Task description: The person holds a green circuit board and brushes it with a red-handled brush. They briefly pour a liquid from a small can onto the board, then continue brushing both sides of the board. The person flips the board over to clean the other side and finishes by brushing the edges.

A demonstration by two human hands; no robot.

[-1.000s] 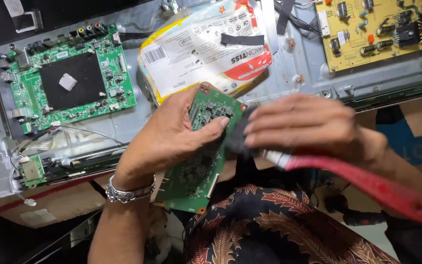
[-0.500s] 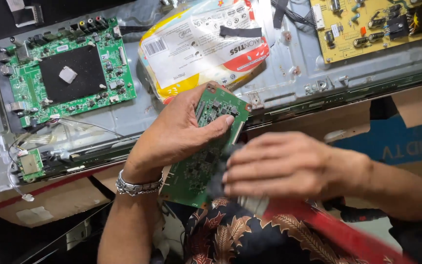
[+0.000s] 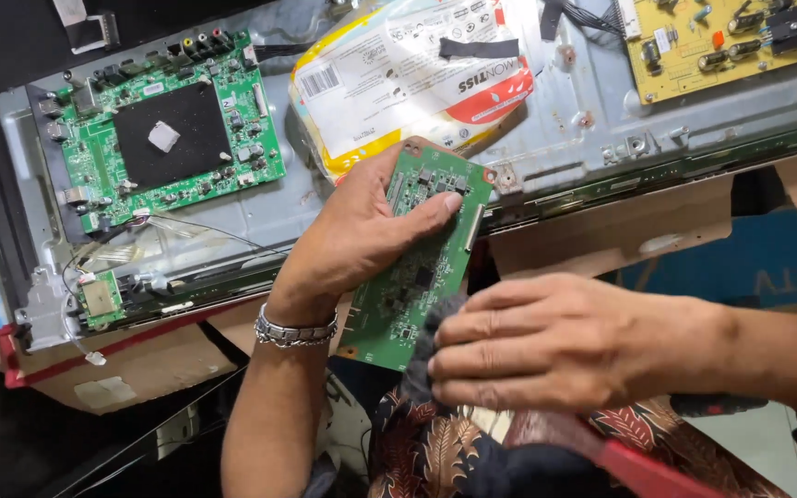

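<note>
My left hand, with a metal bracelet on the wrist, grips a small green circuit board from its left side, thumb across the upper face. The board is tilted, its top corner over the metal chassis. My right hand is closed around a tool with a red handle. The tool's dark tip touches the board's lower right edge. My fingers hide most of the tool.
A metal television chassis carries a large green main board, a yellow power board, a small green module and a printed plastic bag. Cardboard lies under it. Patterned cloth covers my lap.
My right hand has slid with the red-handled tool from the board's upper part down to its lower edge. My left hand keeps the same grip on the board.
</note>
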